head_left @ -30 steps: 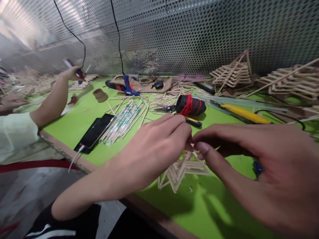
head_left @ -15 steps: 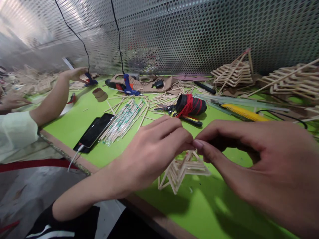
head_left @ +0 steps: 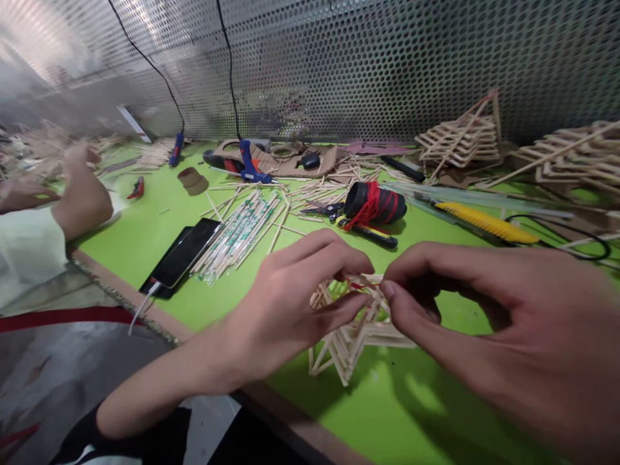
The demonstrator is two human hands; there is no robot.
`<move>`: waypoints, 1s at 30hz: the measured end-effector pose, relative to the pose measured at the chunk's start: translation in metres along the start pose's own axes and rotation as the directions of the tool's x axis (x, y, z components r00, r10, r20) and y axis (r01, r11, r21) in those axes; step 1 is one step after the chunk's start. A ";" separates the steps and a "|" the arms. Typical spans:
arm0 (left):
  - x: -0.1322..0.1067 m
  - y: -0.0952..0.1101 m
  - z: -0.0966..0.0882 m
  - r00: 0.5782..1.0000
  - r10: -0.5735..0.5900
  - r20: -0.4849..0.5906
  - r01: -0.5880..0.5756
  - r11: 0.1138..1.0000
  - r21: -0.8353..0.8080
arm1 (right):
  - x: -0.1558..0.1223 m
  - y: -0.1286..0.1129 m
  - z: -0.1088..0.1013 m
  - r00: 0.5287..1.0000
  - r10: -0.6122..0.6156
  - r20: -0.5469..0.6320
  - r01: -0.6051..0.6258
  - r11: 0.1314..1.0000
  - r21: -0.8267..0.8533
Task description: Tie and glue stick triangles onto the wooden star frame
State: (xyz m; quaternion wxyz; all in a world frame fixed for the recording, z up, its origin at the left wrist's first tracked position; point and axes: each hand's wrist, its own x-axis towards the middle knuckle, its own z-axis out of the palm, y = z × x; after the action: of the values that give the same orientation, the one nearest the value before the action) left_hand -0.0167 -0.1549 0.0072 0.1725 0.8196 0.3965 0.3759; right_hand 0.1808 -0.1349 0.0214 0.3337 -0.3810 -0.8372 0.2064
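Beneath my hands, a star-shaped frame of thin wooden sticks (head_left: 343, 349) stands on the green table, its upper part partly hidden by my fingers. A short piece of red thread (head_left: 357, 285) shows at its top, between the two hands. My left hand (head_left: 295, 303) is beside the frame's top, thumb and forefinger apart with a gap between them. To the right, my right hand (head_left: 489, 329) is closed in a pinch, thumb against forefinger, where the red thread meets its fingertips. Its other fingers curl behind and are partly hidden.
Beyond my hands lie a black roll wound with red thread (head_left: 372, 203), scissors (head_left: 322, 209), a yellow cutter (head_left: 484, 221), bagged sticks (head_left: 239, 232), phones (head_left: 186, 255) and a blue glue gun (head_left: 250, 165). Stick frames (head_left: 460, 142) stand at back right. Another person's arm (head_left: 84, 194) is at left.
My left thumb and forefinger have parted, uncovering red thread at the frame's top. My right hand stays pinched. The other person's hand has left the far glue gun and drawn back left.
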 end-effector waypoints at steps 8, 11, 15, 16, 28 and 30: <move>0.000 -0.002 -0.001 0.999 -0.027 -0.024 0.024 0.993 -0.113 | 0.003 0.002 0.002 0.999 -0.043 -0.020 0.044 0.999 0.022; -0.001 -0.001 -0.002 0.999 0.016 -0.041 -0.018 0.998 -0.064 | 0.002 0.001 0.001 0.999 -0.033 -0.029 0.034 0.998 0.053; -0.003 0.001 0.000 0.989 0.105 -0.101 -0.098 0.993 0.069 | 0.001 0.002 0.003 0.999 -0.036 -0.031 0.038 0.996 0.085; -0.004 0.002 0.000 0.987 0.115 -0.109 -0.104 0.990 0.100 | 0.000 0.002 0.003 0.999 -0.035 -0.030 0.038 0.995 0.093; -0.009 -0.005 0.017 0.968 0.169 -0.187 -0.134 0.973 0.188 | 0.001 0.002 0.005 0.999 -0.027 0.025 0.022 0.985 0.173; -0.008 -0.008 0.020 0.962 0.168 -0.213 -0.132 0.976 0.171 | 0.002 0.004 0.007 0.998 -0.029 0.056 0.019 0.987 0.160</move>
State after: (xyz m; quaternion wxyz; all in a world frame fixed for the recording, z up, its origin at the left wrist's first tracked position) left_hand -0.0095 -0.1555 -0.0143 0.0330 0.8100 0.3781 0.4470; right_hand 0.1770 -0.1317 0.0146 0.3409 -0.3368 -0.8320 0.2796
